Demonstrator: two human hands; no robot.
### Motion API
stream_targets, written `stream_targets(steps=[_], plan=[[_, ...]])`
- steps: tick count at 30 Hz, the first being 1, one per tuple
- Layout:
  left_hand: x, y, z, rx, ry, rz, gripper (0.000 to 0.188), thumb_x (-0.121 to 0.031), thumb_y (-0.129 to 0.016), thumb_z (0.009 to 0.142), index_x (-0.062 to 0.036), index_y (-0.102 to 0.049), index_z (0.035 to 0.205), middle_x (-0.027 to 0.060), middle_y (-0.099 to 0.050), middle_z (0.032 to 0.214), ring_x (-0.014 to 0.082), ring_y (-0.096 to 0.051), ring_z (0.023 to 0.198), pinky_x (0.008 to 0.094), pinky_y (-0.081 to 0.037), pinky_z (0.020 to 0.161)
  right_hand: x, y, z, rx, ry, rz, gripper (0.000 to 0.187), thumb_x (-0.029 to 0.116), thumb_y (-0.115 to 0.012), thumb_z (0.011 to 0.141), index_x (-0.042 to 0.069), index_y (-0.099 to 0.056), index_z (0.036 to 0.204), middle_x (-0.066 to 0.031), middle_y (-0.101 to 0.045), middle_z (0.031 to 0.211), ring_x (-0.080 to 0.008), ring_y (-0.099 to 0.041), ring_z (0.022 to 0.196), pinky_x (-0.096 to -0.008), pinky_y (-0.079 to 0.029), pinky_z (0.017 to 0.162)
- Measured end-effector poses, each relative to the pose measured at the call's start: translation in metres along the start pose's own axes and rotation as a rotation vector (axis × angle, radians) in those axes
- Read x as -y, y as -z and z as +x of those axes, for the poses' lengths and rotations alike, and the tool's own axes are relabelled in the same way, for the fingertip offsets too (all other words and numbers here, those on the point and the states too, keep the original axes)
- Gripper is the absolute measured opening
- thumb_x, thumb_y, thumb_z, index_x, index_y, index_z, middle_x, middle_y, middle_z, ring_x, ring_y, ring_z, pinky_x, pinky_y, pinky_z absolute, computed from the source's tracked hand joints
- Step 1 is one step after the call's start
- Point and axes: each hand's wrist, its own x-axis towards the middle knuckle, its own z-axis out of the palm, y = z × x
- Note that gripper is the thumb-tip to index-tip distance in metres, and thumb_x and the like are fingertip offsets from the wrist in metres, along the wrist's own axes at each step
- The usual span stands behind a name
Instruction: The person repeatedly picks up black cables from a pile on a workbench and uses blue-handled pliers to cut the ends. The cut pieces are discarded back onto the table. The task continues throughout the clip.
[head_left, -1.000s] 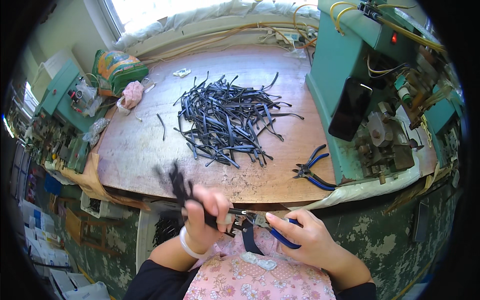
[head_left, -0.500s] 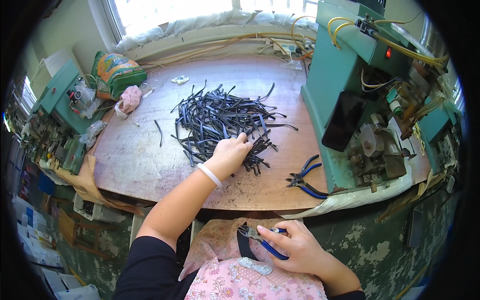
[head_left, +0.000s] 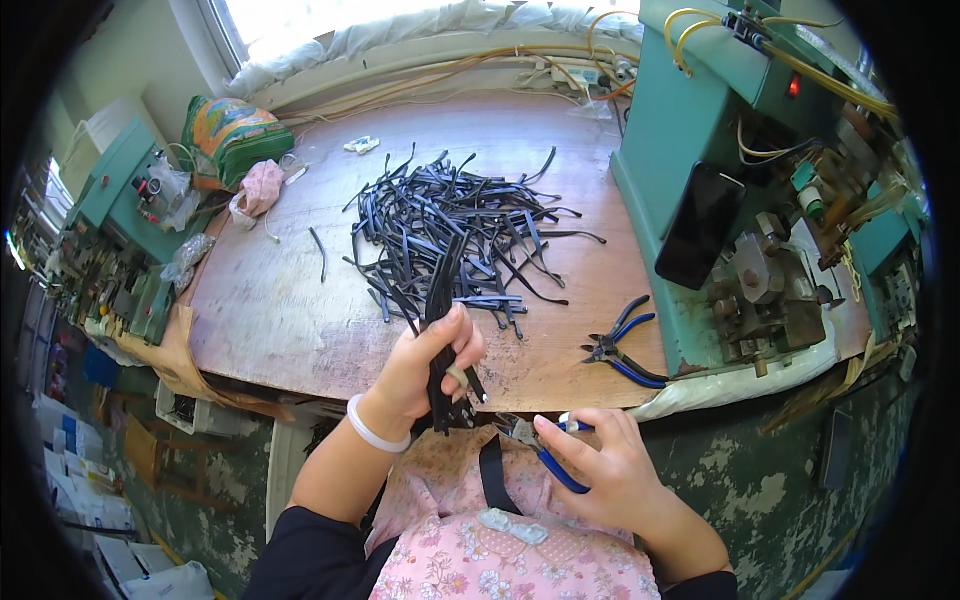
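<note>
My left hand point(head_left: 425, 365) is closed round a bundle of black eyeglass temples point(head_left: 440, 300), held nearly upright over the table's front edge. In my right hand point(head_left: 605, 465) are blue-handled cutting pliers point(head_left: 522, 432). Their jaws sit just right of the bundle's lower ends, and whether the two touch I cannot tell. Behind my left hand, a large loose pile of eyeglass temples point(head_left: 450, 220) covers the middle of the wooden table point(head_left: 270, 330). One single temple point(head_left: 318, 254) lies apart to the left. A second pair of blue-handled cutting pliers point(head_left: 622, 345) rests at the right, jaws toward the pile.
A green machine point(head_left: 655, 130) with metal tooling and yellow hoses stands at the right, a dark phone point(head_left: 700, 225) against its side. At the left are another green machine point(head_left: 125, 210), a colourful sack point(head_left: 232, 140) and a pink cloth bundle point(head_left: 258, 192). Cables run along the window ledge.
My left hand has come back from the pile toward me, lifting out a bundle of temples. My right hand, still holding the pliers, has moved slightly up and right.
</note>
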Motion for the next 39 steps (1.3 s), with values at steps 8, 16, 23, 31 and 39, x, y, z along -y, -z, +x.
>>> stream_targets(steps=[8, 16, 23, 31, 39], plan=[[0.000, -0.013, -0.014, 0.103, 0.062, -0.025, 0.038, -0.037, -0.049, 0.103, -0.0099, -0.045, 0.078, 0.0027, -0.048, 0.065, 0.0048, -0.039, 0.040, 0.0193, -0.036, 0.038, 0.008, 0.011, 0.007, 0.036, 0.089, -0.172, 0.062, 0.016, -0.076, 0.067, 0.024, -0.066, 0.128, -0.0098, -0.054, 0.111, -0.0269, -0.053, 0.101, -0.0398, -0.039, 0.086], [0.015, -0.016, -0.025, 0.099, -0.197, -0.097, 0.033, -0.033, -0.050, 0.103, -0.0100, -0.045, 0.080, 0.0042, -0.050, 0.063, 0.0074, -0.041, 0.042, 0.0214, -0.039, 0.040, 0.003, 0.012, -0.001, 0.080, 0.079, -0.096, 0.067, 0.016, -0.076, 0.066, 0.024, -0.065, 0.131, -0.0084, -0.051, 0.102, -0.0257, -0.054, 0.091, -0.0381, -0.046, 0.077], [0.046, -0.045, -0.052, -0.109, -0.919, 0.309, 0.037, -0.046, -0.042, 0.104, -0.0125, -0.040, 0.088, 0.0022, -0.049, 0.066, 0.0109, -0.045, 0.046, 0.0253, -0.045, 0.048, 0.014, 0.018, 0.001, 0.051, 0.018, -0.010, 0.068, 0.015, -0.079, 0.067, 0.022, -0.063, 0.132, -0.0111, -0.052, 0.100, -0.0283, -0.055, 0.086, -0.0384, -0.047, 0.075], [0.034, -0.047, -0.053, -0.106, -0.740, 0.267, 0.034, -0.038, -0.039, 0.107, -0.0119, -0.039, 0.085, 0.0013, -0.047, 0.068, 0.0102, -0.043, 0.042, 0.0242, -0.045, 0.045, 0.012, 0.016, -0.003, 0.069, -0.001, 0.005, 0.064, 0.017, -0.078, 0.071, 0.021, -0.063, 0.133, -0.0118, -0.053, 0.098, -0.0276, -0.057, 0.083, -0.0370, -0.049, 0.073], [-0.008, -0.017, 0.043, -0.170, -0.060, 0.613, 0.026, -0.028, -0.064, 0.096, -0.0024, -0.059, 0.096, 0.0063, -0.064, 0.085, 0.0209, -0.066, 0.079, 0.0346, -0.054, 0.072, 0.004, 0.015, -0.010, 0.032, -0.036, 0.033, 0.063, 0.018, -0.077, 0.071, 0.021, -0.063, 0.133, -0.0119, -0.054, 0.099, -0.0281, -0.058, 0.085, -0.0374, -0.049, 0.074]])
